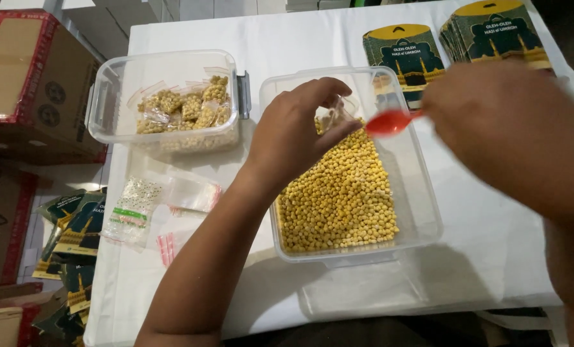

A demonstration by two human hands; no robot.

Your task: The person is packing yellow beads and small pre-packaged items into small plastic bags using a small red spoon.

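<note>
My left hand [298, 132] holds a small clear plastic bag [336, 110] open above a clear plastic tub [422, 193] half filled with yellow chickpeas [338, 193]. My right hand [499, 122] grips a red plastic spoon [390, 121] whose bowl points at the bag's mouth. Both hands hover over the far end of the tub. Whether the spoon carries chickpeas is not visible.
A second clear tub [107, 103] at the left holds several filled small bags [184, 106]. Empty zip bags [139, 205] lie on the white tablecloth [492, 244]. Dark printed card stacks [492, 29] sit at the far right; more cards [74, 225] and cardboard boxes [29, 77] are at the left.
</note>
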